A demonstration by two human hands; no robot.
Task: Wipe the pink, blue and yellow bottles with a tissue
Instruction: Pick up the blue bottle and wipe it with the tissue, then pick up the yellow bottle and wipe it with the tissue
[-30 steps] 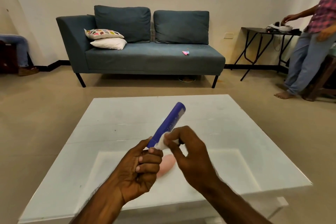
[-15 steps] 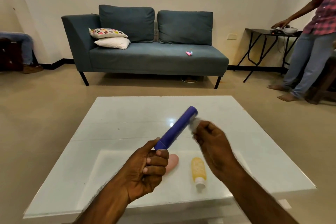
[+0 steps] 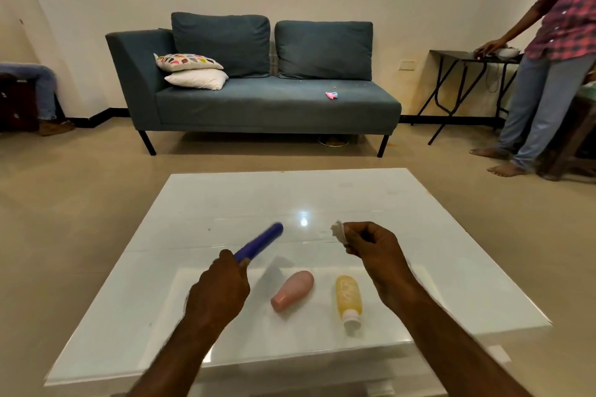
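Left hand [image 3: 219,290] was fisted around the lower end of the blue bottle [image 3: 260,241], tilted up and away over the middle of the table [image 3: 225,203], clear of the surface. Right hand [image 3: 371,246] had thumb and fingers pressed together, pinching a small wad of tissue [image 3: 338,230], apart from the bottle and nearer the right edge. Pink bottle [image 3: 292,290] and yellow bottle [image 3: 348,296] lay on their sides near the front edge, side by side, not touching, yellow's white cap toward the person.

Risks, as judged:
- Blue bottle was held by one end only; a loose fist or a hard wipe push could lever it out, dropping it onto the pink bottle below.
- Both lying bottles could probably roll on the glossy top; a nudge from either forearm might send them off the front edge.
- Tissue wad was small; could slip from the pinch.

Unclear: blue bottle's base was hidden in the fist and the bottle was motion-blurred; its cap type couldn't be told. Most of the tissue was buried in the fingers. Yellow's label was unreadable.
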